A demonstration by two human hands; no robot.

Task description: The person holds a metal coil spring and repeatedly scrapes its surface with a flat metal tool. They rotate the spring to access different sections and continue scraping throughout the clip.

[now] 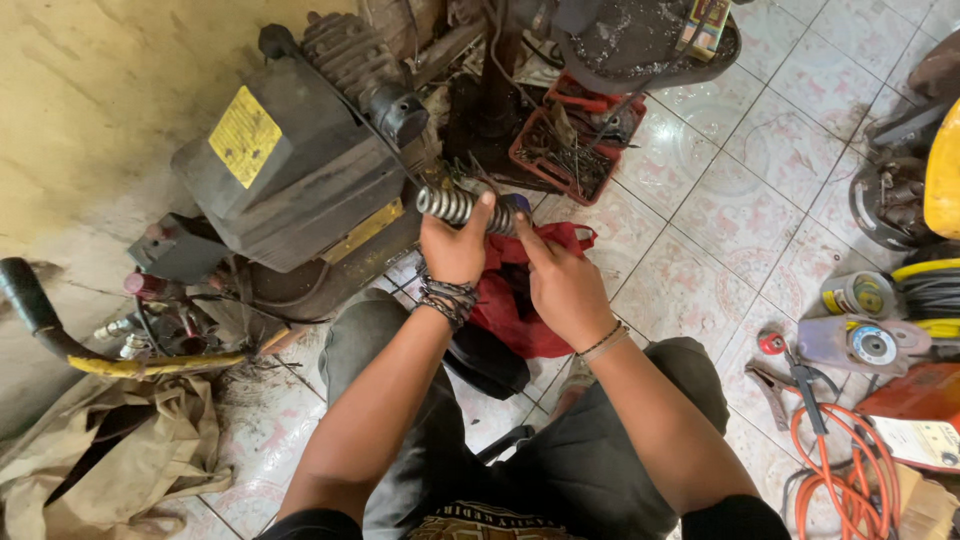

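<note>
I hold a coiled metal spring (447, 205) level in front of me, over my knees. My left hand (455, 248) grips it around the middle, thumb laid along the coils. My right hand (562, 288) reaches to the spring's right end, forefinger touching a dark blue cap (519, 204) there. Beneath both hands lies a red cloth (510, 300). Both wrists wear bands. The spring's left end sits close to a black air compressor (290, 170).
A red tray of metal scraps (570, 150) stands behind the spring. To the right lie a grinder (865, 345), an orange hose (840, 480) and yellow machinery (940, 185). A beige cloth (110, 460) is heaped at the left on the tiled floor (730, 210).
</note>
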